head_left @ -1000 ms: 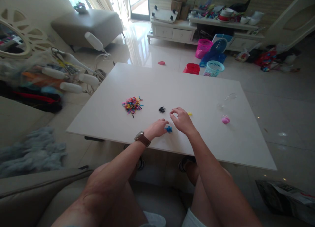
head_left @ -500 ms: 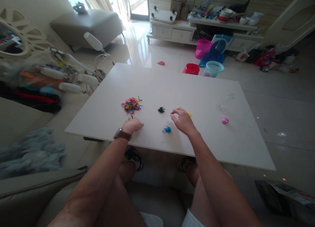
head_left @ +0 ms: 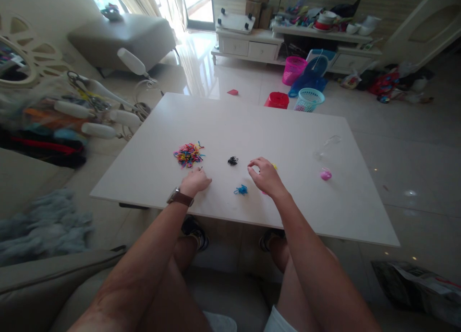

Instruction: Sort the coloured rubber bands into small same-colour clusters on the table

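The left hand [head_left: 195,181], with a watch [head_left: 179,197] at its wrist, rests on the white worktop [head_left: 252,125] not far from its near edge, fingers curled loosely together and their tips pointing toward the mixed-colour pile of small bands [head_left: 188,155]. That pile lies just beyond the fingertips, up and slightly to the left, toward the worktop's left edge; it is a loose heap with no clear long axis. Whether the fingers pinch a band cannot be told, as a small dark speck shows just at their tips. The right hand [head_left: 265,177] sits well to the right, thumb and forefinger drawn close as if nipping something tiny, beside a yellow bit [head_left: 274,167]. Between the two hands lie a small blue cluster [head_left: 241,190] and, farther from the near edge, a black cluster [head_left: 232,160]. The left hand is plainly the nearer to the coloured pile.
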Available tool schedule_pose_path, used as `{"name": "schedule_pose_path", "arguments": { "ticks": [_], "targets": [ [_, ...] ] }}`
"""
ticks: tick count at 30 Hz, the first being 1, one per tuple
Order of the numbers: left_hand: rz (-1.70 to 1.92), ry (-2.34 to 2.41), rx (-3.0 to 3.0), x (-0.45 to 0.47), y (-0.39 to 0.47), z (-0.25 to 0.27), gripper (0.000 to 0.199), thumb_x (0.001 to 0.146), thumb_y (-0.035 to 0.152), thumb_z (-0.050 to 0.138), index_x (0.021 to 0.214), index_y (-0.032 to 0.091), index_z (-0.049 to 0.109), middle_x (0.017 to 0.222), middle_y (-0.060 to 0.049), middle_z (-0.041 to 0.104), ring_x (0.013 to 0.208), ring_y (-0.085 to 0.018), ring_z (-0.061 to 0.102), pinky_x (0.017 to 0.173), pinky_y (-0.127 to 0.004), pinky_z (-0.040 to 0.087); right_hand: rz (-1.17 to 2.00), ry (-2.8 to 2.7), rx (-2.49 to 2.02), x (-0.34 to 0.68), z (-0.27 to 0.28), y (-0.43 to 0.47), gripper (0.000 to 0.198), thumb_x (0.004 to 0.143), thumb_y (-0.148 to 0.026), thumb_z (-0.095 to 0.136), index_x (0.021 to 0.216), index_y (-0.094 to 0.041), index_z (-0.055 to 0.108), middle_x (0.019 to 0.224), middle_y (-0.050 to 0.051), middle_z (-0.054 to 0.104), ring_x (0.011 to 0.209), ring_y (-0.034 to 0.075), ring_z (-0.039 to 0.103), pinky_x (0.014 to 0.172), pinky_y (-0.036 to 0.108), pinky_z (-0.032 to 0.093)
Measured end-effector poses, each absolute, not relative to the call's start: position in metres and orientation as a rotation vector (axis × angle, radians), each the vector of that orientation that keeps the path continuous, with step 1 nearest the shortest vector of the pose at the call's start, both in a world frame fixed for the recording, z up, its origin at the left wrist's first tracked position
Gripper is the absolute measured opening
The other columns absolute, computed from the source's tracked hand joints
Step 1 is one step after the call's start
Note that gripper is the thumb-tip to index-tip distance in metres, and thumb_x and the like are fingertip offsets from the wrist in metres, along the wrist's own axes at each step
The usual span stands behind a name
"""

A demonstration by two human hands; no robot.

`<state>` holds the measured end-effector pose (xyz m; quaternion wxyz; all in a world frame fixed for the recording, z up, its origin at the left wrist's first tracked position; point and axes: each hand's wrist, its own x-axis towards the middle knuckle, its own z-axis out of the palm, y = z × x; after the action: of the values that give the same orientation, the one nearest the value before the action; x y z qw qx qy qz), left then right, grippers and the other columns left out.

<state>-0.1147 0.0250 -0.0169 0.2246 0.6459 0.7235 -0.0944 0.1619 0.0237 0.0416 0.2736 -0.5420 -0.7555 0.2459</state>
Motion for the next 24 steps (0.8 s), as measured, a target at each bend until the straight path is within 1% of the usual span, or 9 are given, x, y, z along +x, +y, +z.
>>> {"name": "schedule_pose_path", "arguments": {
  "ticks": [4, 7, 10, 15, 19, 24],
  "targets": [
    [-0.125, 1.846, 1.946, -0.087, 0.029, -0.013, 0.059, 0.094, 0.043, 0.044, 0.141, 0.008, 0.054, 0.155, -0.022, 0.047, 0.143, -0.032, 0.045, 0.115, -0.037, 0.037, 0.67, -2.035, -1.46, 0.161, 0.041, 0.023, 0.015, 0.093, -0.027, 0.056, 0.091, -0.022, 0.07, 0.107, 0.007, 0.069, 0.109, 0.024, 0.062, 0.102, 0.04, 0.046],
    [-0.018, 1.792, 1.983, -0.064, 0.03, -0.012, 0.066, 0.093, 0.041, 0.046, 0.151, 0.009, 0.043, 0.163, -0.019, 0.037, 0.148, -0.032, 0.037, 0.118, -0.038, 0.034, 0.666, -2.042, -1.456, 0.159, 0.042, 0.022, 0.015, 0.093, -0.027, 0.056, 0.091, -0.022, 0.07, 0.107, 0.008, 0.069, 0.108, 0.024, 0.063, 0.102, 0.04, 0.046],
    [0.035, 1.769, 1.983, -0.047, 0.032, -0.013, 0.071, 0.092, 0.038, 0.048, 0.155, 0.008, 0.036, 0.166, -0.019, 0.032, 0.15, -0.033, 0.034, 0.119, -0.041, 0.032, 0.659, -2.051, -1.448, 0.159, 0.043, 0.021, 0.015, 0.093, -0.025, 0.056, 0.09, -0.021, 0.07, 0.106, 0.008, 0.07, 0.105, 0.023, 0.064, 0.103, 0.041, 0.046],
    [0.112, 1.744, 2.001, -0.033, 0.038, -0.017, 0.072, 0.091, 0.035, 0.052, 0.156, 0.01, 0.035, 0.166, -0.019, 0.031, 0.153, -0.031, 0.03, 0.12, -0.042, 0.031, 0.658, -2.058, -1.437, 0.165, 0.041, 0.019, 0.014, 0.092, -0.024, 0.056, 0.091, -0.021, 0.07, 0.107, 0.008, 0.069, 0.109, 0.023, 0.063, 0.105, 0.04, 0.045],
    [0.137, 1.721, 2.018, -0.029, 0.041, -0.019, 0.071, 0.091, 0.033, 0.053, 0.157, 0.012, 0.035, 0.167, -0.016, 0.032, 0.154, -0.029, 0.028, 0.122, -0.042, 0.028, 0.67, -2.054, -1.437, 0.17, 0.039, 0.017, 0.014, 0.091, -0.022, 0.056, 0.091, -0.021, 0.069, 0.107, 0.009, 0.069, 0.114, 0.023, 0.062, 0.107, 0.04, 0.045],
    [0.174, 1.695, 2.025, -0.025, 0.036, -0.009, 0.066, 0.091, 0.031, 0.054, 0.153, 0.015, 0.041, 0.164, -0.016, 0.037, 0.153, -0.028, 0.031, 0.122, -0.042, 0.029, 0.677, -2.064, -1.44, 0.17, 0.039, 0.017, 0.014, 0.091, -0.021, 0.055, 0.09, -0.021, 0.069, 0.109, 0.009, 0.07, 0.115, 0.023, 0.063, 0.109, 0.04, 0.043]
  ]
}}
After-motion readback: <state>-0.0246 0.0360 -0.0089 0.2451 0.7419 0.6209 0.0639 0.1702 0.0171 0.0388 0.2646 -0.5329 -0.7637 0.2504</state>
